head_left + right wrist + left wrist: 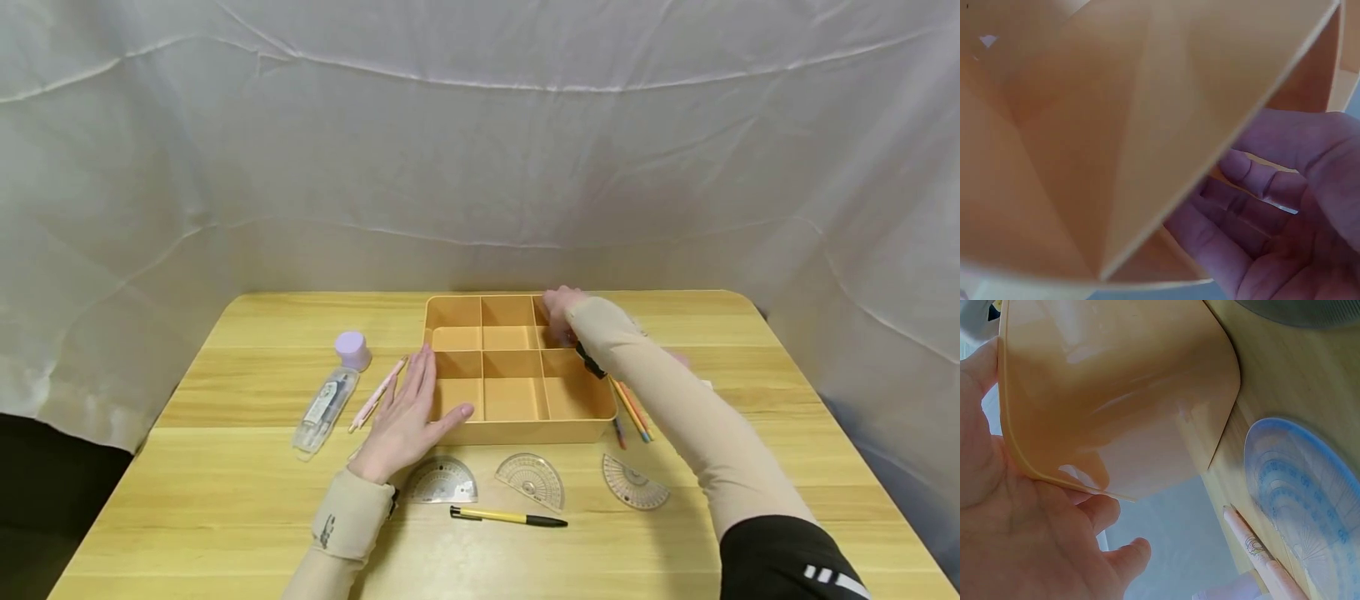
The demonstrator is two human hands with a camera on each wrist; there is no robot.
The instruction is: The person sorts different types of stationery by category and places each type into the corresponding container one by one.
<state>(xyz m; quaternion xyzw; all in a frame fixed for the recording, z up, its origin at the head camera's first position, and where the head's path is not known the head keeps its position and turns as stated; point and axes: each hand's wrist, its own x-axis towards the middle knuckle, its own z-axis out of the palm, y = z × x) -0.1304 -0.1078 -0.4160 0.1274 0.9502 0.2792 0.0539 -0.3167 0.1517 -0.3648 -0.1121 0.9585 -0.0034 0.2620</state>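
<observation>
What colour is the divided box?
Light orange; the head view shows the box best.

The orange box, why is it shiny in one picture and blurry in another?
Left wrist view: light patches on the orange box look like glare; right wrist view: its lower rim is soft, maybe too close to focus; head view: its rim looks crisper.

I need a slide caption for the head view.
Left hand touches an orange divided tray; right hand reaches into its far-right compartment.

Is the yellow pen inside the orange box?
No, the yellow pen lies on the table, on the near side of the orange box.
</observation>
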